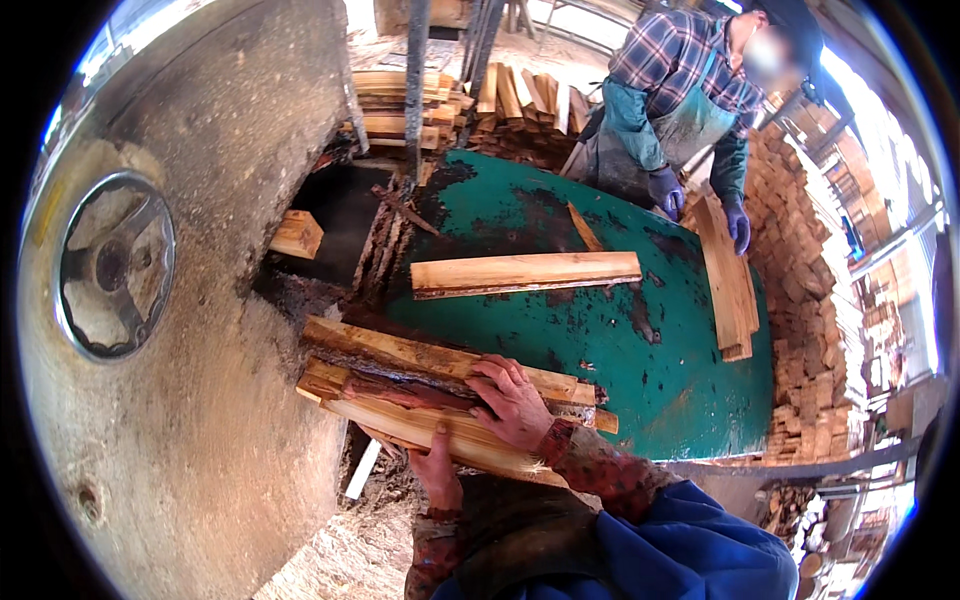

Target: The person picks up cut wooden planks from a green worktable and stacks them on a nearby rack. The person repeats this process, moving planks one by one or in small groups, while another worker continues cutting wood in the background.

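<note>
In front of me lie several rough wooden boards side by side, some with dark bark along their edges. My left hand grips the nearest board at its near edge, thumb on top and the other fingers mostly hidden beneath. Further right, my right hand bends its fingers over the boards, the palm close to the same near board. Beyond it is a bark-edged board, touched by my right fingertips. Another pale board lies apart on the worn green table.
A large dusty machine housing with a handwheel stands at left. Beside it, a short block sits on a dark surface. Across the table, a gloved co-worker handles boards. Stacked timber rises at right.
</note>
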`<action>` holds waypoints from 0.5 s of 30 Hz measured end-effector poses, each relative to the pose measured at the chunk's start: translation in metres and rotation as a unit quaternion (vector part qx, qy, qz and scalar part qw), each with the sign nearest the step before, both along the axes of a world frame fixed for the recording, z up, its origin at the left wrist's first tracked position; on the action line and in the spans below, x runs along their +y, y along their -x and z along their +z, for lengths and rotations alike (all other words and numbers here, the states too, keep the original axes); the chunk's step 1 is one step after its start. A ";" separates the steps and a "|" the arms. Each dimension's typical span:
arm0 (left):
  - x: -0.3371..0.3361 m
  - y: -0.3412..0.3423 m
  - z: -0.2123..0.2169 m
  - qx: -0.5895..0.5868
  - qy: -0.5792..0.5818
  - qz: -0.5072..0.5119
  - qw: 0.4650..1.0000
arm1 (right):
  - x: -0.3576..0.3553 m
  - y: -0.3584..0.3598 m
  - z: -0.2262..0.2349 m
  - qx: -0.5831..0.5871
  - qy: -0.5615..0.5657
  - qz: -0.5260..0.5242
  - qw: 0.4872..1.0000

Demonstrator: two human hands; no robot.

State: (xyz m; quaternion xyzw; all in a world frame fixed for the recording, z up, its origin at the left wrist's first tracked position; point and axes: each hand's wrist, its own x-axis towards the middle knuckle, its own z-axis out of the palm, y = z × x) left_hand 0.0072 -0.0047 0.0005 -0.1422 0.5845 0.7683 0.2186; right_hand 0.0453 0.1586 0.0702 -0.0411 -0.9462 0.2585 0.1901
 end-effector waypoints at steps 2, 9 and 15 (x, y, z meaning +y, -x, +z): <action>0.001 0.001 0.001 -0.004 -0.009 0.002 1.000 | 0.000 0.000 0.001 -0.004 -0.001 -0.005 1.000; -0.005 0.001 -0.025 -0.013 -0.019 -0.023 0.999 | -0.002 -0.001 0.001 -0.008 -0.007 -0.018 1.000; -0.002 0.000 -0.016 -0.009 -0.036 -0.015 0.999 | 0.004 0.000 0.016 -0.017 0.001 0.011 1.000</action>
